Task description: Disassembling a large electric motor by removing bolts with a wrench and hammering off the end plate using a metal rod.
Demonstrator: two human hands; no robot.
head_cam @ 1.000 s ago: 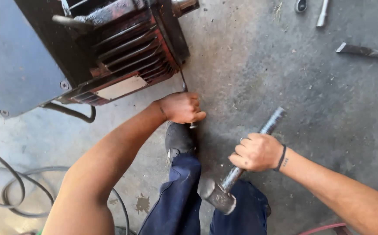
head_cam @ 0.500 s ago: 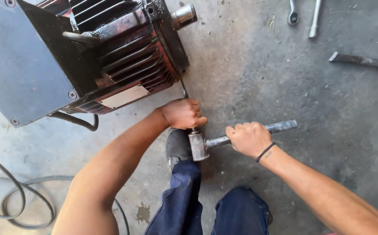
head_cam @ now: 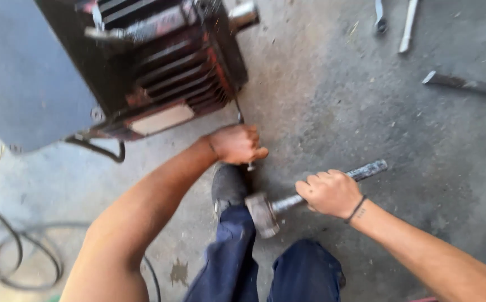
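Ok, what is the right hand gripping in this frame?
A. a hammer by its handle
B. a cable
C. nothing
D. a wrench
A: the right hand is wrapped round the handle of a hammer whose head lies low beside the shoe, while the left hand holds a thin metal tool against the motor.

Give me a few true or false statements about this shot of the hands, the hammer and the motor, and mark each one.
1. The right hand grips the hammer by its handle. True.
2. The left hand lies flat and open on the floor. False: it is closed around a thin rod at the corner of the motor.
3. The hammer head touches the left hand. False: it sits below that hand, over the shoe, apart from it.
4. A dark cable loops on the floor at the left. True.
5. The motor lies right of the hammer. False: it is at upper left.
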